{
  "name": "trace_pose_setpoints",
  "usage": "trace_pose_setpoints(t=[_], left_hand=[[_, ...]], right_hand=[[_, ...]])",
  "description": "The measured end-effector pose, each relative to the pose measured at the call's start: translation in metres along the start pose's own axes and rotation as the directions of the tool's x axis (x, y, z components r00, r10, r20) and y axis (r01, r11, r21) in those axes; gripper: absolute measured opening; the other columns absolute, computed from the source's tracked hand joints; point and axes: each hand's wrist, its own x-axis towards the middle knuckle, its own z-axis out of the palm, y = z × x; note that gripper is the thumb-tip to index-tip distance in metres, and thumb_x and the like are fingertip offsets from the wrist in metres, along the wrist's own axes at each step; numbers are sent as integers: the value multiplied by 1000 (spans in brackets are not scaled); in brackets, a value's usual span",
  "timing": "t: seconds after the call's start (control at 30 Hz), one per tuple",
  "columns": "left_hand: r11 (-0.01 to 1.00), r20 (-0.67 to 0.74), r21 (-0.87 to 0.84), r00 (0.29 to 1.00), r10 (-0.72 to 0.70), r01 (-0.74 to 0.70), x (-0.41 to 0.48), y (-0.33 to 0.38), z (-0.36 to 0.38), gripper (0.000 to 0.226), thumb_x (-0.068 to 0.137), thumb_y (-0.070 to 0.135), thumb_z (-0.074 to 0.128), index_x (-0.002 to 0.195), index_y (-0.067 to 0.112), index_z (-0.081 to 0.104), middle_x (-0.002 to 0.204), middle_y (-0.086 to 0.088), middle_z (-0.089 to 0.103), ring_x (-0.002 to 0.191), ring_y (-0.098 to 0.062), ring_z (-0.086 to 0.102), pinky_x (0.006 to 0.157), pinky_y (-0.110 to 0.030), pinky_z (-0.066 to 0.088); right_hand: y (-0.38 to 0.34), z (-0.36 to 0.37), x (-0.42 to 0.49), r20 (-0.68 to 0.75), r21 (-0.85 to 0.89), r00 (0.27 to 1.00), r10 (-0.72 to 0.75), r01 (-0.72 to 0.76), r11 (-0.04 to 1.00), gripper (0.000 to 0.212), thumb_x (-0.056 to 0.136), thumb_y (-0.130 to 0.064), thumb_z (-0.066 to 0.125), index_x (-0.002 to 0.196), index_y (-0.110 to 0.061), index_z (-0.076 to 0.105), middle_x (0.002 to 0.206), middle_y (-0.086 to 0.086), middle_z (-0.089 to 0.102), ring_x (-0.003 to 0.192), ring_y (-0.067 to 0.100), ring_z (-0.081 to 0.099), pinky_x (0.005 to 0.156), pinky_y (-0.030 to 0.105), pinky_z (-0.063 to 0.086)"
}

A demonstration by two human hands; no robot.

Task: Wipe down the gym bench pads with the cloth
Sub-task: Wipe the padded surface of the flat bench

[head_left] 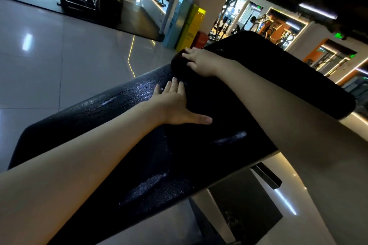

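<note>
Mid-wipe: right hand (pixel 201 61) on cloth (pixel 178 64) at bench (pixel 69 119) far edge, grip unclear; left hand (pixel 174 105) flat, released. Next: sweep wet streaks (pixel 147 185) nearer.

The long black padded vinyl surface (pixel 169 165), streaked with wet droplets, carries a dark bunched cloth (pixel 177 63) at its far end, beside the second black pad (pixel 288 65).
</note>
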Motion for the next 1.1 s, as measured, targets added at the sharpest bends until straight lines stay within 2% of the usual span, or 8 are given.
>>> trace_pose_setpoints(t=[0.13,0.23,0.33,0.5,0.7,0.87,0.97,1.1], left_hand=[[993,-100,-4,988,118,-119,-20,11,17,100,91,68,37,154,3,-7,162,-18,-12,150,-31,-10,121,-39,-3],[985,-99,-14,981,169,-171,-25,14,25,89,97,60,31,154,4,-9,160,-19,-17,149,-33,-14,120,-36,-4],[982,-79,-4,979,188,-189,-23,10,24,92,96,62,32,154,7,-12,160,-16,-19,149,-30,-15,120,-36,-3],[976,-65,-9,974,215,-216,-25,1,20,93,94,63,37,155,13,-11,162,-9,-20,150,-22,-15,119,-32,-1],[980,-72,36,978,197,-195,-31,4,21,90,95,63,33,155,13,-11,162,-8,-18,150,-19,-12,118,-31,0],[982,-1,46,983,185,-185,-34,1,14,98,91,67,39,155,13,-11,162,-7,-19,150,-18,-11,120,-34,5],[980,47,30,980,193,-195,-35,-2,10,113,80,74,47,155,14,-14,161,-5,-22,150,-18,-11,120,-37,6],[978,105,33,974,202,-206,-35,-3,7,135,59,82,54,153,15,-18,159,-4,-28,148,-19,-17,120,-39,5]], right_hand=[[9,7,-65,-1,38,997,-71,71,997,49,103,-21,34,151,-14,23,160,5,8,148,20,6,117,32,4],[21,5,-116,8,76,994,-113,112,991,49,103,-20,36,150,-15,24,160,1,10,147,16,5,114,24,1],[26,2,-117,19,88,994,-104,102,991,48,103,-19,37,150,-17,25,160,1,11,147,16,6,115,26,2],[21,3,-46,-9,5,999,-36,36,999,49,104,-22,33,151,-16,22,160,6,9,147,22,8,118,37,8],[3,-2,-2,10,-29,997,77,-77,997,50,105,-22,29,152,-13,17,161,10,5,147,27,7,117,37,8],[5,4,-66,2,48,1000,16,-16,999,49,104,-21,32,151,-13,21,161,6,6,148,23,5,117,36,6],[13,8,-147,12,79,999,-40,39,996,50,103,-19,36,151,-15,23,160,3,7,147,18,4,116,29,2],[19,13,-231,-11,117,996,-87,87,989,52,100,-15,40,149,-19,25,159,-4,8,141,2,-1,112,19,-4]])
